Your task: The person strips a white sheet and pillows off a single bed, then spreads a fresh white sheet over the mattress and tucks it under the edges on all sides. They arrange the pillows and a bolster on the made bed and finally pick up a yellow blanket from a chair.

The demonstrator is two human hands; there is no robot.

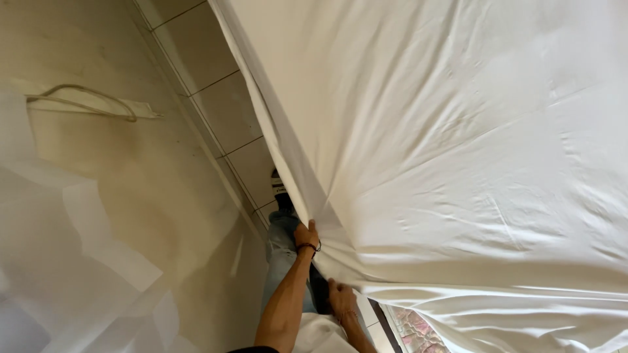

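Left hand, with a dark band at the wrist, grips the hanging side of the white bedsheet at the near left edge of the bed, the fingers closed on a bunch of cloth from which creases fan up and to the right. Right hand sits just nearer, low at the bed's edge, fingers curled into the fabric where it turns under; whether it pinches the hem or only presses on it I cannot tell.

To do this step well, my judgement is that both hands should pull the cloth evenly down and along the edge, so that the diagonal folds flatten rather than gather at one point, with the grip kept near the hem and not high on the drape.

Spread over the bed, the sheet fills the right and far part of the view: thin, matte cotton-like cloth, soft, with shallow wrinkles and a loose fold along its near border. A patterned mattress shows below it at the near right. Pale square floor tiles with dark joints run along the left of the bed, beside a beige wall bearing a looped cable. Blue jeans and one shoe stand on the tiles.
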